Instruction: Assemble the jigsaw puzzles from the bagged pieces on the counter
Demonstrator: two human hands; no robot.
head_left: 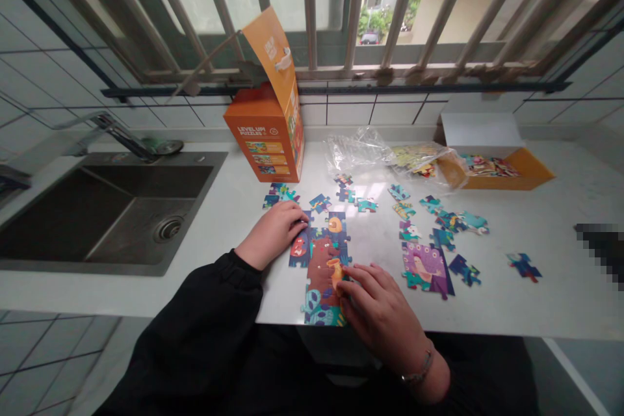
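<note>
A partly joined puzzle with a brown bear [322,257] lies near the counter's front edge. My left hand [277,231] rests at its upper left, fingers loosely bent over the blue pieces there, gripping nothing visible. At the puzzle's lower right edge, my right hand [383,309] has its thumb and fingers pressed together on a puzzle piece, mostly covered by the fingertips. A second joined section, purple with a pink figure [425,266], lies to the right. Loose pieces surround both sections, among them a teal one [367,205] and a dark blue one [465,270].
An orange puzzle box [266,143] stands open behind my left hand. Clear plastic bags [363,151] lie at the back beside an open orange tray [524,172] of pieces. A sink [121,208] is at the left. One piece [524,266] lies far right.
</note>
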